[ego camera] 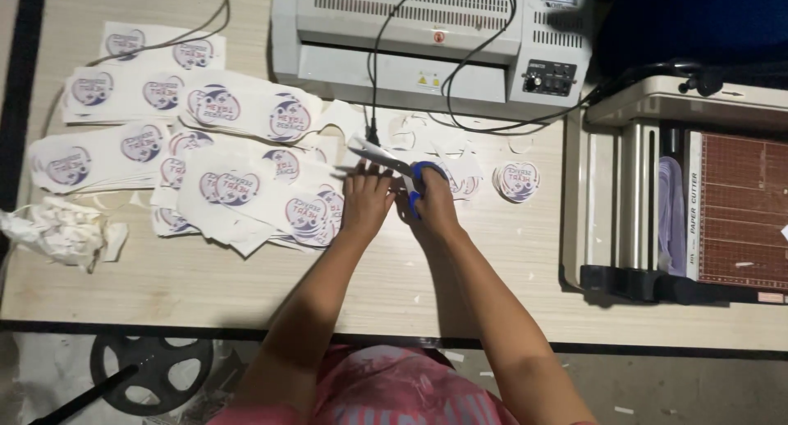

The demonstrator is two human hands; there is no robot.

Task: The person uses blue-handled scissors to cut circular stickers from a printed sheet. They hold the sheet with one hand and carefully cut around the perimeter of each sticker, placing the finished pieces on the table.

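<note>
Right hand [432,202] has its fingers through the blue plastic handles of the steel-bladed scissors [392,164], closed on them, blades parted and aimed left toward the sheets. Left hand [366,199] lies flat just beside it, fingers spread and pressing a white laminated sheet printed with round purple-blue logos [246,197], not gripping it as far as I can tell. That sheet tops a loose overlapping pile on the pale wood-grain table [246,285], between the hands and a crumpled wad of white offcuts [57,232]. A small stack of cut round stickers [518,181] lies to the right of the scissors. Grey laminator machine [427,39] at the back, cream paper cutter with red grid board [698,195] at far right. Sheet looks light, thin, glossy, probably slippery and bendy; best pinched at a blank margin near the logo.
</note>
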